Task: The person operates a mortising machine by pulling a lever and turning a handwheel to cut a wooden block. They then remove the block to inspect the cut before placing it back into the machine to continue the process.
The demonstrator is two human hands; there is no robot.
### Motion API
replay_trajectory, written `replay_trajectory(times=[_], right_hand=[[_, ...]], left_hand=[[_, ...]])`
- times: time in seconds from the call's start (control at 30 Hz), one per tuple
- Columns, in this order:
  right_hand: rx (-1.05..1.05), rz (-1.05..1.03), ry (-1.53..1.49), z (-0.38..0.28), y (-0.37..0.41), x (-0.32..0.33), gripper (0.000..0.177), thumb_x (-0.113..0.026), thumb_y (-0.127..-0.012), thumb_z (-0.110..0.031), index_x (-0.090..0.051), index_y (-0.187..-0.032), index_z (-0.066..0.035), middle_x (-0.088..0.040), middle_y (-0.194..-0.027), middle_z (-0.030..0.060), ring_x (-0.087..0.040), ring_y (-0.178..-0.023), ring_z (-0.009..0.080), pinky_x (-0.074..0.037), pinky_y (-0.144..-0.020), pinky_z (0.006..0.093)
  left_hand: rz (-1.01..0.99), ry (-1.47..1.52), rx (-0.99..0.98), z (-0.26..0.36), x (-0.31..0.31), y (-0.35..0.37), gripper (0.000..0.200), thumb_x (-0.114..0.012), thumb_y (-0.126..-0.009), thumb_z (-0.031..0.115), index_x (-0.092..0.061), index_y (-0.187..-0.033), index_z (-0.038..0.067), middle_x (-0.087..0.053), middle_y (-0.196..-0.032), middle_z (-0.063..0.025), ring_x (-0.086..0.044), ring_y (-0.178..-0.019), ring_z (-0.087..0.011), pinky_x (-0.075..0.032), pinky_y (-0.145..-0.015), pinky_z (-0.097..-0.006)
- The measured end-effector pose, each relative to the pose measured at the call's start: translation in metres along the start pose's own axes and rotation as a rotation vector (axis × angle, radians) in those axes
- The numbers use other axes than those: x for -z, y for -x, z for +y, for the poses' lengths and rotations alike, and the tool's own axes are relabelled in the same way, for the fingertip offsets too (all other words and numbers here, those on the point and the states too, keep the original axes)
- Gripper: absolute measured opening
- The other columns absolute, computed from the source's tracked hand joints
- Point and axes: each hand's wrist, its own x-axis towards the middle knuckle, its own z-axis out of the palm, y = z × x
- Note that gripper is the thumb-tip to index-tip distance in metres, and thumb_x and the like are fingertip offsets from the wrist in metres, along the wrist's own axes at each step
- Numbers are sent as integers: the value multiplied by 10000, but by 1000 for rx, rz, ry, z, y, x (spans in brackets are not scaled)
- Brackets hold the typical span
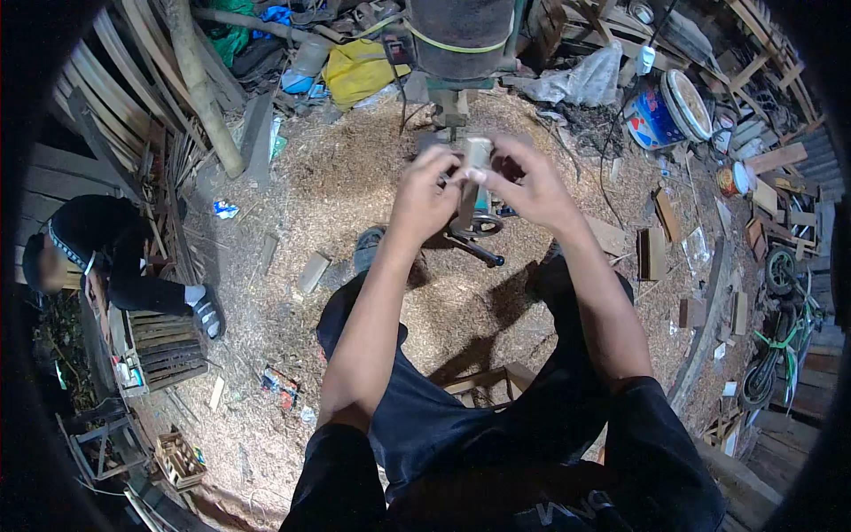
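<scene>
Between my two hands is a small pale wooden block (479, 152), held up at the green machine (461, 84) in front of me. My left hand (429, 191) has its fingers bent in against the block's left side. On the other side, my right hand (532, 182) curls its fingers and thumb round the block's right side. Both hands are slightly blurred, and the fingertips meet near the block's lower end. Just below them sits a handwheel (479, 225) with a black-knobbed lever (483, 253).
A person (97, 239) sits at the far left beside stacked wood. Wood shavings (310, 195) cover the floor. A paint bucket (656, 120) stands at the upper right, wooden offcuts (651, 254) lie at right, and a green bicycle (784, 337) is at the far right.
</scene>
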Motion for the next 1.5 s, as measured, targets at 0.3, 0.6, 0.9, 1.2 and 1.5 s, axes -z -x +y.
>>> replay_trajectory(times=[0.3,0.6,0.9,1.2,1.5], right_hand=[[12,297,220,7,-1,21,167,-666,-867,-93,-687,-1008,-6,-658,-717,48,-559,-617,72,-436,-547,244],[-24,268,349,35,-8,7,232,-664,-855,-128,-662,-1052,-7,-672,-794,183,-659,-659,239,-491,-597,328],[-287,216,404,64,-8,-12,298,-669,-818,-225,-650,-977,26,-655,-872,264,-644,-836,423,-505,-765,460],[-346,29,492,68,-9,-31,232,-621,-859,-185,-683,-969,10,-652,-805,260,-654,-773,403,-508,-700,452],[-372,216,578,75,-5,15,183,-650,-848,-178,-700,-888,-6,-623,-685,248,-629,-663,420,-496,-626,449]], left_hand=[[80,-29,219,-14,7,-2,214,-656,-849,9,-679,-1059,44,-656,-955,-57,-631,-837,-129,-502,-698,-218],[225,116,378,-35,18,-2,176,-624,-870,88,-679,-1020,15,-687,-834,-78,-640,-749,-121,-488,-667,-257],[194,141,379,-40,21,3,169,-621,-872,105,-681,-998,11,-693,-836,-79,-644,-746,-119,-493,-671,-271],[88,139,490,-29,19,3,185,-615,-904,100,-666,-1060,14,-670,-819,-25,-554,-703,-49,-418,-612,-205],[33,51,530,-30,17,3,172,-621,-900,120,-676,-1037,31,-663,-783,-20,-544,-679,-49,-418,-600,-217]])
